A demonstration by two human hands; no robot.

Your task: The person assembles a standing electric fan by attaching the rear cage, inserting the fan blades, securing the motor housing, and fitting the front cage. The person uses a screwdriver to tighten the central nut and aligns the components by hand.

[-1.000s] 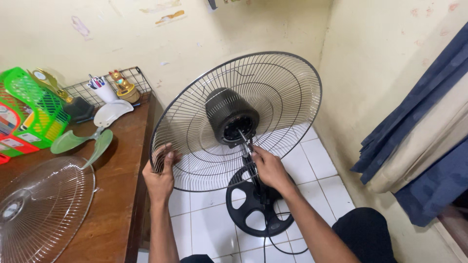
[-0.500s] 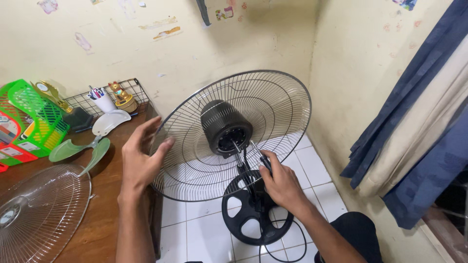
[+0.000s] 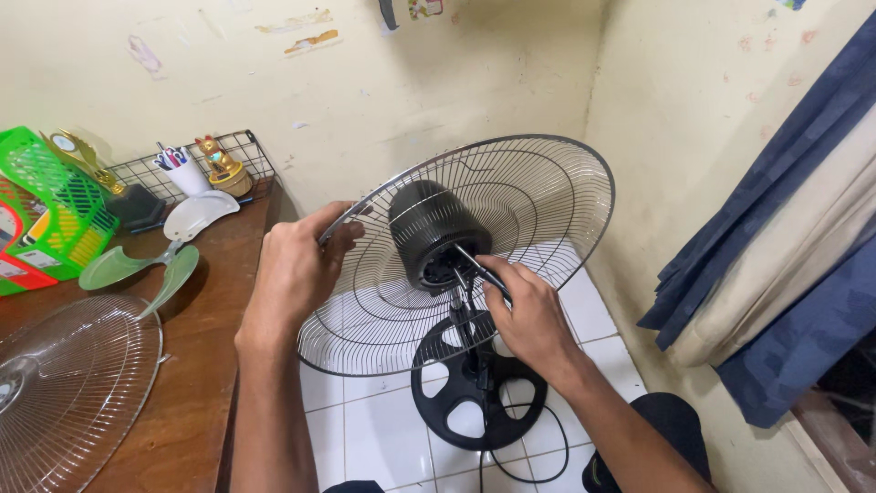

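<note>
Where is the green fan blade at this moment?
In the head view, the green fan blade lies on the wooden table at the left, between the detached front grille and the green basket, apart from both hands.

We've got the rear fan guard (image 3: 538, 196), a round chrome wire dish w/ concentric rings & radial spokes, mounted on the black motor housing (image 3: 429, 228), tilted up & toward us. A thin screwdriver (image 3: 481, 267) w/ metal shaft points into the motor's centre. Below, the black round stand base (image 3: 456, 402) sits on white floor tiles.
</note>
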